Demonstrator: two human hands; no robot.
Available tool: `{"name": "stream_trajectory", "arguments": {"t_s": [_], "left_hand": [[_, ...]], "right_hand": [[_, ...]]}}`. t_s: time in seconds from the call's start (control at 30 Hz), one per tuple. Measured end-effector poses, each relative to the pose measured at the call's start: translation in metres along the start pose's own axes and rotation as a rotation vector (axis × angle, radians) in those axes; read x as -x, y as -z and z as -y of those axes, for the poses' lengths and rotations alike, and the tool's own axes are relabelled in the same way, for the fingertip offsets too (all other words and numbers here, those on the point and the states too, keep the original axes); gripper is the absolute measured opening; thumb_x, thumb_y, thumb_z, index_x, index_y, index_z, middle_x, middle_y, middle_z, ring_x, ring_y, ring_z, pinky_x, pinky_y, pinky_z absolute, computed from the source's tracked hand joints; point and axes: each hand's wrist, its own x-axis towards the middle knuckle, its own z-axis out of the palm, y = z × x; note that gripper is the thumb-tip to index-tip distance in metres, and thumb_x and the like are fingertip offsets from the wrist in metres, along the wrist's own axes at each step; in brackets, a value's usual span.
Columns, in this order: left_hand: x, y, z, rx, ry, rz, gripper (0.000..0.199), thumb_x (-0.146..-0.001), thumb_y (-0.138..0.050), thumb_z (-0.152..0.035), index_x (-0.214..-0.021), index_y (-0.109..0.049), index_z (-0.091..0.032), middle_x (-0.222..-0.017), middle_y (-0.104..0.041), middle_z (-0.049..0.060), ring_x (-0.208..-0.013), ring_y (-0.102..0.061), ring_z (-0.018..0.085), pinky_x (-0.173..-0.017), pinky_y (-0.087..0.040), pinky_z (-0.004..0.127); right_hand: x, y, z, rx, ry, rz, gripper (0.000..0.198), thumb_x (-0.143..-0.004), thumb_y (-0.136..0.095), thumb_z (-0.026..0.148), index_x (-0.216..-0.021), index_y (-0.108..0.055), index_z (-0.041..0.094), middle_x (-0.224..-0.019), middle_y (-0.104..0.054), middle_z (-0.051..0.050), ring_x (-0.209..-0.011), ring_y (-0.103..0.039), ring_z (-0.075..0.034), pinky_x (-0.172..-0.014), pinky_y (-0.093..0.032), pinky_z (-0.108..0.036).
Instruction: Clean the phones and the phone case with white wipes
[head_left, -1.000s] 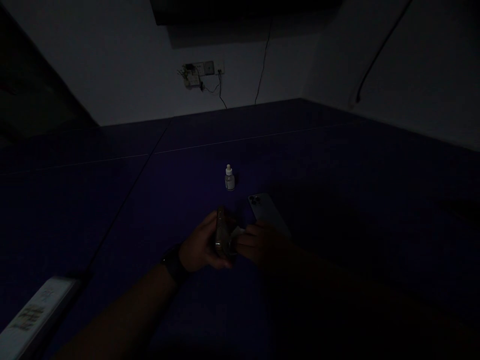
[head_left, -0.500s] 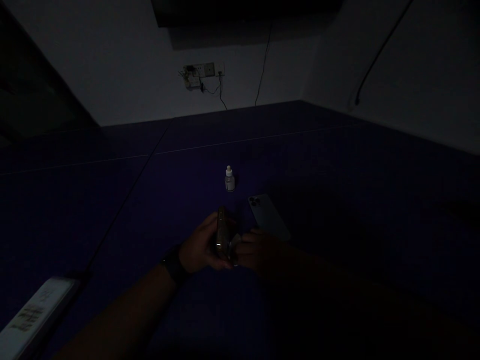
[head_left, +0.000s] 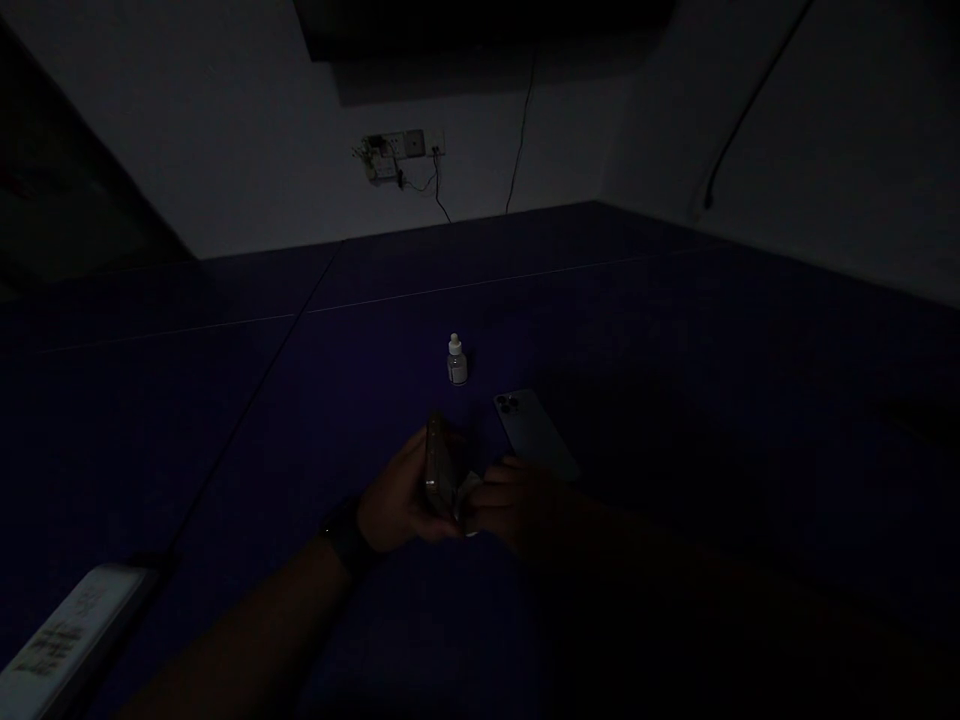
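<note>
My left hand (head_left: 394, 497), with a dark watch on its wrist, is closed around a phone (head_left: 433, 458) that stands nearly edge-on, its side frame toward me. Close against the phone's right face, my right hand (head_left: 514, 500) pinches a small white wipe (head_left: 469, 484). Its fingertips are partly hidden and the dim light hides detail. Just beyond my right hand lies a second phone (head_left: 536, 430), back up with its camera lenses at the far left corner. Farther off, a small clear dropper bottle (head_left: 457, 368) with a white cap stands upright.
A white power strip (head_left: 75, 625) lies at the lower left on the dark purple surface (head_left: 360, 350), with a black cable running away from it. On the far wall are sockets (head_left: 405, 146) with plugs and wires, below a dark screen (head_left: 480, 25).
The phone in my left hand has tilted slightly and shifted a little left. My right hand stays beside it with the wipe. The whole view has moved very slightly.
</note>
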Motion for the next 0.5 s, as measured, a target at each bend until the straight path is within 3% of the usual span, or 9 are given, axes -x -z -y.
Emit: {"name": "stream_trajectory", "arguments": {"t_s": [0.17,0.27,0.4,0.5], "left_hand": [[0.005,-0.006,-0.013,-0.023,-0.034,-0.182,0.100,-0.084,-0.052,-0.083,-0.153,-0.015,-0.021,-0.112,-0.060,0.009,-0.096,-0.060,0.027,-0.085,-0.050,0.042],[0.006,-0.011,-0.019,-0.042,-0.047,-0.241,0.101,-0.088,-0.048,-0.080,-0.155,0.002,-0.024,-0.116,-0.059,0.010,-0.100,-0.059,0.027,-0.089,-0.048,0.044],[0.006,-0.010,-0.017,-0.066,-0.054,-0.246,0.100,-0.088,-0.040,-0.083,-0.156,0.008,-0.028,-0.136,-0.047,0.016,-0.116,-0.055,0.032,-0.100,-0.045,0.054],[0.007,-0.004,-0.011,-0.192,-0.084,-0.222,0.106,-0.083,-0.038,-0.089,-0.159,0.000,-0.026,-0.152,-0.026,0.020,-0.136,-0.038,0.041,-0.110,-0.034,0.064]], "right_hand": [[0.000,0.010,0.011,-0.154,-0.025,-0.049,0.022,-0.094,-0.066,0.025,-0.115,-0.065,0.022,-0.118,-0.073,0.000,-0.100,-0.062,-0.018,-0.083,-0.035,-0.034],[-0.005,0.010,0.016,-0.142,-0.055,-0.098,0.011,-0.095,-0.066,0.029,-0.103,-0.068,0.021,-0.106,-0.076,0.000,-0.092,-0.065,-0.017,-0.080,-0.034,-0.034],[-0.009,0.005,0.021,-0.162,-0.009,-0.196,0.008,-0.096,-0.063,0.029,-0.093,-0.068,0.022,-0.093,-0.078,0.002,-0.080,-0.065,-0.015,-0.075,-0.033,-0.034],[-0.008,0.005,0.023,-0.268,-0.024,-0.278,0.009,-0.096,-0.063,0.029,-0.095,-0.066,0.021,-0.097,-0.078,0.001,-0.084,-0.067,-0.014,-0.078,-0.035,-0.032]]}}
